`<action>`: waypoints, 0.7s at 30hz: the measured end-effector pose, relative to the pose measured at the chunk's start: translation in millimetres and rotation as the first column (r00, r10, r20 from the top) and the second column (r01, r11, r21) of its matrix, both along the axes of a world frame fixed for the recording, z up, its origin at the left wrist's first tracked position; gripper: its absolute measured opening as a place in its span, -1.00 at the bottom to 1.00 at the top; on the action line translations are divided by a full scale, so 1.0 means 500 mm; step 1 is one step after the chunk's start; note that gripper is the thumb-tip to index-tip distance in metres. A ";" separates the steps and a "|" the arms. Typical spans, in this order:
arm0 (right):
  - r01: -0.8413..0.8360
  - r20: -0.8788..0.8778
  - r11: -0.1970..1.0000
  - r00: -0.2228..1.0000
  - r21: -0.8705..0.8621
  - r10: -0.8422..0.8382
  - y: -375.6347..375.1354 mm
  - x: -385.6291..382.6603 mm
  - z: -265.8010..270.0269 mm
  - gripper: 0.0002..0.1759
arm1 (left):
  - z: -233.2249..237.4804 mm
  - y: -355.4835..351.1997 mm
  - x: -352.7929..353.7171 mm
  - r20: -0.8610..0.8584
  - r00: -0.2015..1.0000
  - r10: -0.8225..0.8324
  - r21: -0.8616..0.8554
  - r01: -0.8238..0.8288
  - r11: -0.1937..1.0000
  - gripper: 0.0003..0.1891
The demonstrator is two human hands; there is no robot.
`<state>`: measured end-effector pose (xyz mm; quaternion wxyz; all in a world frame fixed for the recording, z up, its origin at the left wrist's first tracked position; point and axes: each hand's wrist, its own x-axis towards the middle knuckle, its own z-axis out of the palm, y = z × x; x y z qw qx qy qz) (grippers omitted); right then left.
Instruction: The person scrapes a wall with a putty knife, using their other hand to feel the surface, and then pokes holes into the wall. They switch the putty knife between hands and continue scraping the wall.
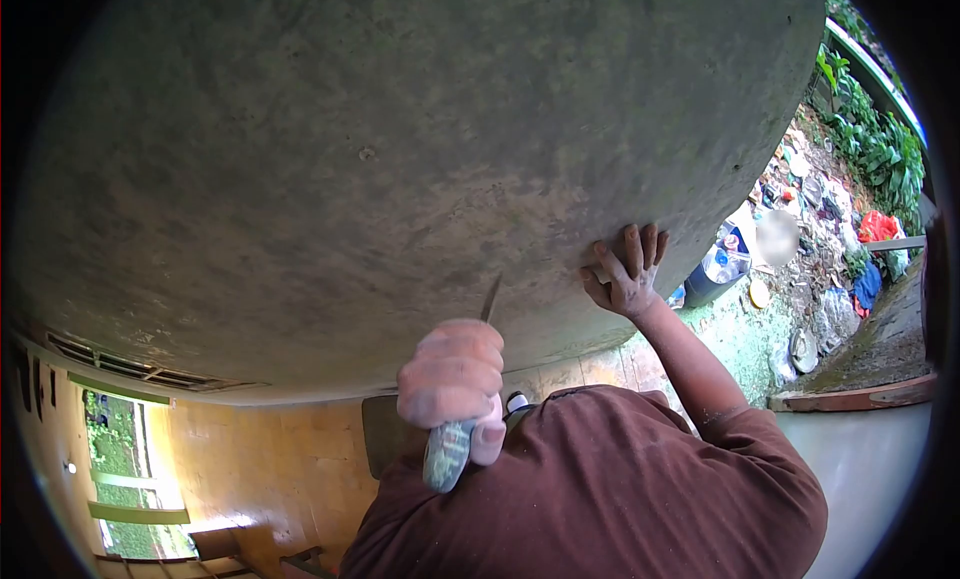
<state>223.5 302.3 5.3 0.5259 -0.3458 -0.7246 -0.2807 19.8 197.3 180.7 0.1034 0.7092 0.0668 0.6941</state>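
My left hand (452, 377) is a closed fist, slightly blurred, around the grey-green handle of a knife (447, 457). Its thin, narrow blade (490, 299) sticks out past the little-finger side, and the tip overlaps the grey wall (400, 209) in this view. The handle's butt end points down toward my brown shirt. To the right, my right hand (630, 274) lies against the wall with its fingers spread, pale dust on its skin. Close to the blade, the wall shows a lighter, scuffed patch (500, 209).
Right of the wall, a blue bin (718, 269) holds plastic waste. Scattered rubbish (805, 209) covers the ground beyond, below green plants (885, 149). A slatted vent (150, 364) runs along the wall at lower left, with a bright window opening (130, 479) further down.
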 end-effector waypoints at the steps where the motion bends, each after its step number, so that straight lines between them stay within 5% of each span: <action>1: -0.004 0.001 1.000 1.000 -0.007 0.004 -0.003 0.001 -0.004 -0.37 | 0.002 0.002 -0.002 -0.013 1.000 0.025 0.019 -0.025 1.000 -0.66; 2: 0.003 0.001 1.000 1.000 -0.014 -0.003 -0.005 0.001 -0.006 -0.37 | -0.009 0.013 -0.007 -0.004 0.998 0.064 -0.100 -0.064 0.993 -0.65; 7: 0.008 0.002 1.000 1.000 0.000 -0.008 -0.001 0.002 -0.003 -0.37 | 0.002 -0.002 0.001 0.001 0.997 -0.081 -0.004 0.081 0.997 -0.67; 10: 0.004 -0.004 1.000 1.000 -0.006 -0.004 -0.002 -0.003 -0.003 -0.38 | -0.013 0.024 -0.019 0.093 0.988 -0.125 -0.172 0.140 0.975 -0.80; 18: -0.008 -0.008 1.000 1.000 -0.010 0.008 0.001 0.001 -0.006 -0.37 | -0.009 0.013 0.003 0.004 0.998 0.067 -0.061 -0.067 0.996 -0.63; 21: -0.006 -0.012 1.000 1.000 0.001 0.006 0.001 -0.001 0.000 -0.37 | 0.011 0.000 0.015 -0.002 1.000 0.002 0.008 -0.002 1.000 -0.64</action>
